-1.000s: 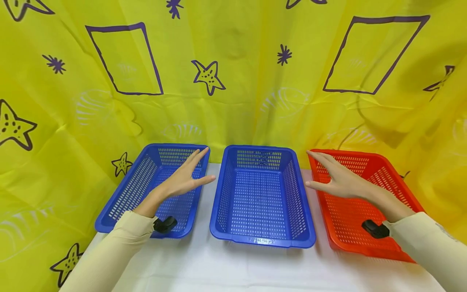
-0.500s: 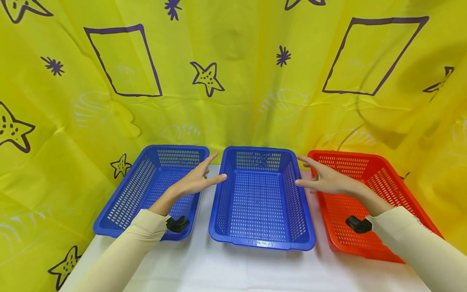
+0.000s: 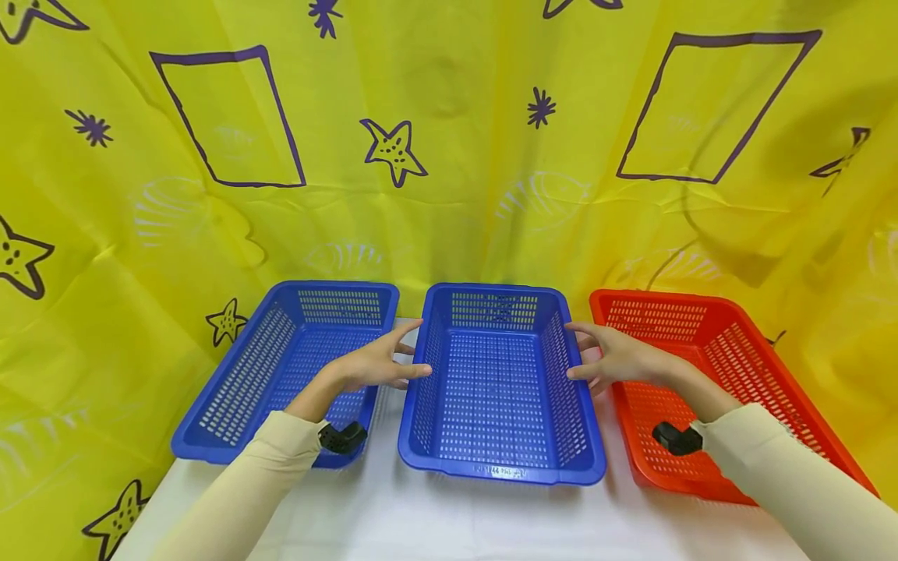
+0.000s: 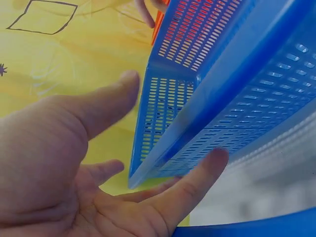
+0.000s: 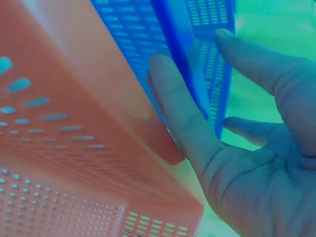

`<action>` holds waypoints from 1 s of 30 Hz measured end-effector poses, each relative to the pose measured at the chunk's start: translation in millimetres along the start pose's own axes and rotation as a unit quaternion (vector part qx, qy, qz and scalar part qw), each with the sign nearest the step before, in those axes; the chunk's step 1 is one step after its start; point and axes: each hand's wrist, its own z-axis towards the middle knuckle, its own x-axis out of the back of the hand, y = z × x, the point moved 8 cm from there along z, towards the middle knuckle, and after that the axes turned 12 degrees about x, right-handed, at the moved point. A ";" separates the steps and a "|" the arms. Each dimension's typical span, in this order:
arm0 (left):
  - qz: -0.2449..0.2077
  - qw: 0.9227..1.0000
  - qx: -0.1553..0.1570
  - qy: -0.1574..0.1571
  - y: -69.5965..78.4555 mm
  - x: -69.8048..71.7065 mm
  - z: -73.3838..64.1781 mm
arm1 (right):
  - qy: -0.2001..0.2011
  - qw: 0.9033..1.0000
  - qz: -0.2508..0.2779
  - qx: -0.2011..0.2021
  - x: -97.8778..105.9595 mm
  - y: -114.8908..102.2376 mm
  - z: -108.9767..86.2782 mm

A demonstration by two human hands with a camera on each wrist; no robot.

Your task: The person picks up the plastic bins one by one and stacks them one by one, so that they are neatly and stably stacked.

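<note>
The middle blue basket sits on the white-covered table between my two hands, with nothing inside. My left hand is at its left rim, thumb over the rim and fingers extended down along the outer wall. In the left wrist view, the thumb stands apart from the rim while a fingertip overlaps the perforated side. My right hand mirrors this at the right rim. The right wrist view has its straight fingers between the blue wall and the red basket, thumb spread.
Another blue basket stands on the left, partly under my left forearm. To the right is the red basket's rim, overlapped by my right forearm. A yellow patterned curtain hangs right behind the baskets. White cloth covers the table in front.
Both hands have moved inward from over the outer baskets to the middle basket's side rims. Their fingers have lowered into the gaps beside it. The baskets have stayed in place.
</note>
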 end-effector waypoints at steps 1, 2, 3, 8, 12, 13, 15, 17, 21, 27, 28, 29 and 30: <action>-0.009 1.000 0.001 -0.003 -1.1 -0.5 0.4 | 0.001 1.000 -0.001 0.000 -1.1 0.2 -0.2; -0.015 1.000 0.002 -0.004 -2.1 -0.5 0.6 | 0.002 1.000 0.000 -0.001 -2.0 0.4 -0.6; -0.020 1.000 0.002 -0.003 -2.9 -0.4 0.8 | 0.004 1.000 0.001 -0.002 -2.8 0.7 -1.1; -0.034 0.999 0.008 0.005 -5.9 0.8 0.2 | 0.011 1.000 0.015 -0.004 -4.6 2.5 -3.5; -0.038 0.999 0.003 0.015 -5.9 1.7 -1.3 | 0.013 1.000 0.011 -0.005 -4.6 3.5 -5.3; -0.038 0.999 0.001 0.017 -5.9 1.8 -1.4 | 0.014 1.000 0.007 -0.005 -4.5 3.8 -5.6; -0.040 0.999 -0.002 0.021 -6.0 2.1 -1.0 | 0.014 1.000 0.000 -0.006 -4.3 4.3 -6.2; -0.041 0.999 -0.004 0.023 -6.4 2.2 -0.6 | 0.014 1.000 -0.005 -0.006 -4.5 3.9 -6.5; -0.040 0.999 -0.003 0.028 -7.6 2.4 0.3 | 0.014 1.000 -0.012 -0.006 -4.7 3.3 -6.7; -0.039 0.999 0.002 0.032 -8.0 2.8 0.3 | 0.015 1.000 -0.018 -0.006 -5.2 3.4 -5.9; -0.039 0.999 0.003 0.032 -8.0 2.8 0.1 | 0.015 1.000 -0.019 -0.006 -5.4 3.6 -5.7; -0.039 0.999 0.004 0.033 -7.9 2.9 0.0 | 0.015 1.000 -0.018 -0.007 -5.6 3.8 -5.6; -0.039 0.999 0.005 0.033 -7.8 2.9 -0.2 | 0.015 1.000 -0.017 -0.008 -5.8 4.1 -5.6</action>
